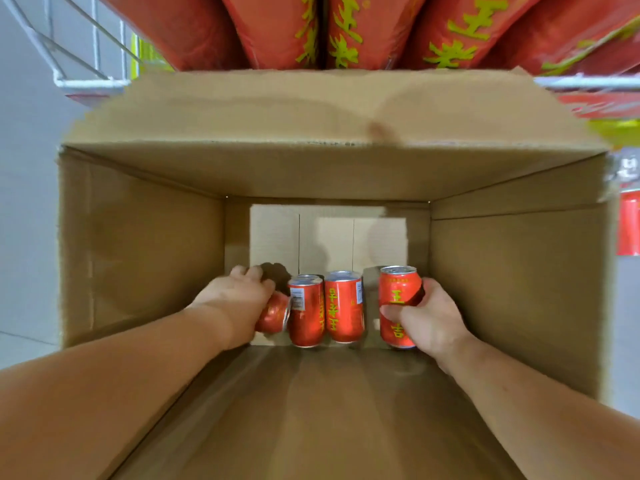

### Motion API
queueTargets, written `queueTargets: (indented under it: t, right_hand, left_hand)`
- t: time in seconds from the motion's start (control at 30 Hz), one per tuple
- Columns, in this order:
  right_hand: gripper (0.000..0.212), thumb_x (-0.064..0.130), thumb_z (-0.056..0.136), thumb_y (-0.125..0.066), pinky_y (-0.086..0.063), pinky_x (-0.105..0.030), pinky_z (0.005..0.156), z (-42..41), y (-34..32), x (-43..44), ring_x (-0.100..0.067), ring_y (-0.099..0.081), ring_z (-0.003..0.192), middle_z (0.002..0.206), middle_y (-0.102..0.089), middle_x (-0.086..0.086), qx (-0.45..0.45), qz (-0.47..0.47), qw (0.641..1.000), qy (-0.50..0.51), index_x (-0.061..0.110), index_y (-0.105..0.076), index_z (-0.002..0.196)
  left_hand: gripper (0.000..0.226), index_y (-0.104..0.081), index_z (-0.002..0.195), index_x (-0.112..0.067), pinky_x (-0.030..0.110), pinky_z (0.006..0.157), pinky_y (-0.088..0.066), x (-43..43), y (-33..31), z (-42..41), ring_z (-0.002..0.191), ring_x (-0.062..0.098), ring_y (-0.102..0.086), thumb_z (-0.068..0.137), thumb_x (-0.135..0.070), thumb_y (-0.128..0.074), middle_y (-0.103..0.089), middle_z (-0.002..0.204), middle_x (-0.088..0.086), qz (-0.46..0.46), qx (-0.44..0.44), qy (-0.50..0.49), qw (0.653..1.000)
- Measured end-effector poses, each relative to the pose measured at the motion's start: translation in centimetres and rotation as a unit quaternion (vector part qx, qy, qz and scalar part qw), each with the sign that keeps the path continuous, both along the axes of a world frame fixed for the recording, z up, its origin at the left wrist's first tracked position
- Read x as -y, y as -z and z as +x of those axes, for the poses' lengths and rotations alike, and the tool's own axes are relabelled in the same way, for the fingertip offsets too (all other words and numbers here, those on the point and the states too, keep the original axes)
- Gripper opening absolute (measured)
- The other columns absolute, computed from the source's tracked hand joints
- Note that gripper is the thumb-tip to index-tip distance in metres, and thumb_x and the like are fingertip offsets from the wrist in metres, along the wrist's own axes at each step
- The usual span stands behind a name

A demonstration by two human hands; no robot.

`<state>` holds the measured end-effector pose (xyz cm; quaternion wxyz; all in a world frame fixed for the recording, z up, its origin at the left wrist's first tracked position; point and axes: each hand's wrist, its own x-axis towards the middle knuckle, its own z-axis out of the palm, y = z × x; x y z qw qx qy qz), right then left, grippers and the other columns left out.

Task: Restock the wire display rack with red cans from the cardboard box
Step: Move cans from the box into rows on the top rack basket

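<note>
tilted can (273,313) gripped by L hand (239,296), fingers curled over it, at box (138,244) bottom | upright can (398,296) clamped by R hand (426,317), thumb laid across label | 2 spare cans (344,306) stood betw. both, side by side, leftmost touched by tilted can | rack (86,83) seen beyond box, red packs (381,29) above

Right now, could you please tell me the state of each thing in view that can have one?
cardboard box: open, four cans left at the bottom.
left hand: grips the tilted can.
tilted can: off upright, held.
middle-left can: upright, untouched.
middle-right can: upright, untouched.
right hand: fingers curled round the right can.
right can: upright, held.
wire display rack: holds red stock.
</note>
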<state>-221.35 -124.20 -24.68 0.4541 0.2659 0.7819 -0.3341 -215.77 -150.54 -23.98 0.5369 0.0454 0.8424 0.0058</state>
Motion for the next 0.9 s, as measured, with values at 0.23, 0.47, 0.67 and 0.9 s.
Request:
queueTargets:
  t: [0.23, 0.47, 0.67, 0.9]
  right_hand:
    - [0.039, 0.016, 0.078, -0.084, -0.054, -0.045, 0.094, -3.9, -11.5, 1.6, -0.018, -0.065, 0.096, 0.102, -0.067, 0.002, -0.049, -0.073, 0.996, 0.004, 0.032, -0.054, 0.098]
    - [0.045, 0.02, 0.075, -0.086, -0.054, -0.043, 0.093, -6.8, -27.9, 2.9, -0.019, -0.067, 0.098, 0.105, -0.068, 0.002, -0.105, -0.14, 0.985, -0.011, 0.032, -0.057, 0.109]
    - [0.05, 0.016, 0.076, -0.086, -0.056, -0.04, 0.087, -8.5, -44.9, 3.2, -0.018, -0.067, 0.097, 0.102, -0.067, 0.003, -0.17, -0.204, 0.964, -0.001, 0.025, -0.058, 0.117]
    - [0.041, 0.01, 0.079, -0.082, -0.052, -0.017, 0.062, -8.8, -64.7, 2.5, -0.004, -0.071, 0.081, 0.099, -0.073, 0.004, -0.269, -0.262, 0.927, 0.018, 0.025, -0.061, 0.111]
  left_hand:
    - [0.055, -0.066, 0.115, -0.027, 0.036, 0.091, -0.057, 0.4, -11.6, -1.5, 0.094, 0.013, -0.07, 0.066, -0.024, -0.093, -0.074, 0.101, -0.005, 0.185, -0.05, -0.536, 0.822]
    - [0.034, -0.069, 0.108, -0.024, 0.043, 0.085, -0.062, -0.4, -28.5, -3.8, 0.091, 0.021, -0.076, 0.078, -0.023, -0.087, -0.078, 0.099, 0.004, 0.296, -0.085, -0.658, 0.687]
    - [0.026, -0.068, 0.11, -0.017, 0.04, 0.081, -0.063, -0.4, -45.4, -6.2, 0.089, 0.023, -0.077, 0.086, -0.017, -0.078, -0.079, 0.099, 0.008, 0.337, -0.117, -0.652, 0.669]
    - [0.044, -0.07, 0.107, -0.017, 0.033, 0.071, -0.061, -0.6, -65.6, -7.1, 0.085, 0.023, -0.077, 0.065, -0.027, -0.081, -0.079, 0.094, 0.006, 0.399, -0.191, -0.608, 0.66]
